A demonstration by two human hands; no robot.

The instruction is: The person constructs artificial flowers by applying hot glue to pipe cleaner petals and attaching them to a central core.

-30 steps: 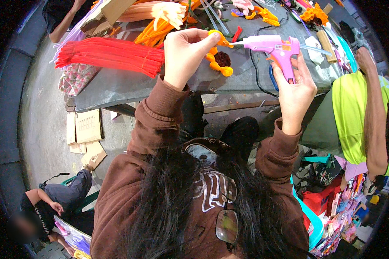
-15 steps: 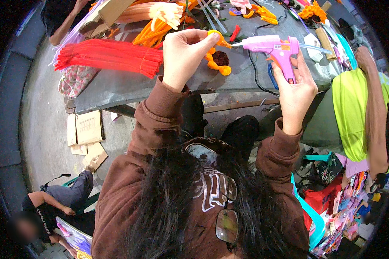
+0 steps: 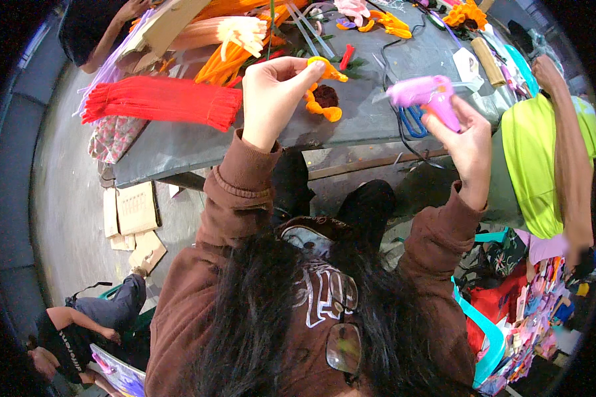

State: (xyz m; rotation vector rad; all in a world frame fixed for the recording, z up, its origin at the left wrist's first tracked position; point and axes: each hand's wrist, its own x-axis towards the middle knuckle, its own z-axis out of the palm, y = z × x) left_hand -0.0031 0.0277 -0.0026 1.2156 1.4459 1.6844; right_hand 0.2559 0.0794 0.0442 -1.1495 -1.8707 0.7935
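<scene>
Between the thumb and index finger of my left hand [image 3: 275, 99] is a twisted orange fuzzy piece [image 3: 334, 71]. Just below it on the table lies an orange loop piece with a dark brown fuzzy centre [image 3: 324, 97]. My right hand [image 3: 465, 149] grips a pink glue gun [image 3: 422, 91], slightly blurred, its nozzle pointing left, apart from the orange piece. Blue-handled scissors [image 3: 411, 125] lie beneath the gun beside a black cord. Left of my left hand lies a bundle of red fuzzy stems [image 3: 159, 104].
The grey table [image 3: 165, 155] carries peach stems [image 3: 222, 36], cardboard, orange flowers [image 3: 465, 14] and a brown roll [image 3: 486, 61]. Other people's arms show at upper left [image 3: 106, 40] and right [image 3: 569, 165]; a seated person [image 3: 79, 324] is at lower left. Cardboard pieces [image 3: 136, 210] lie on the floor.
The glue gun in my right hand has swung down and to the right, away from the orange piece. My left hand, still pinching that piece, has moved slightly left and down.
</scene>
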